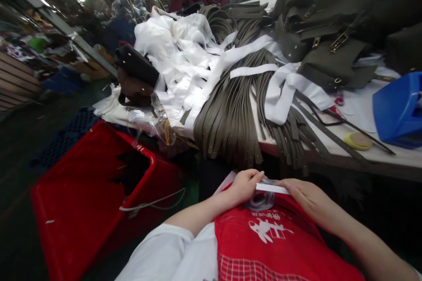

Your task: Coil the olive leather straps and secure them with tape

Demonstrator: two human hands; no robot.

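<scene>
Both hands are low in the view, in front of the red apron. My left hand is closed, its fingertips pinched at the left end of a short white strip. My right hand is closed at the strip's other end, its fingertips partly hidden. Just under the strip, against the apron, hangs a loop of clear greyish plastic; whether a hand also touches it I cannot tell. Beyond the hands, a thick bunch of olive-grey straps droops over the table's front edge.
White fabric bands are heaped on the table. Olive bags with gold buckles, a blue plastic holder and a yellow round piece lie to the right. A red bin with a white cord stands at left.
</scene>
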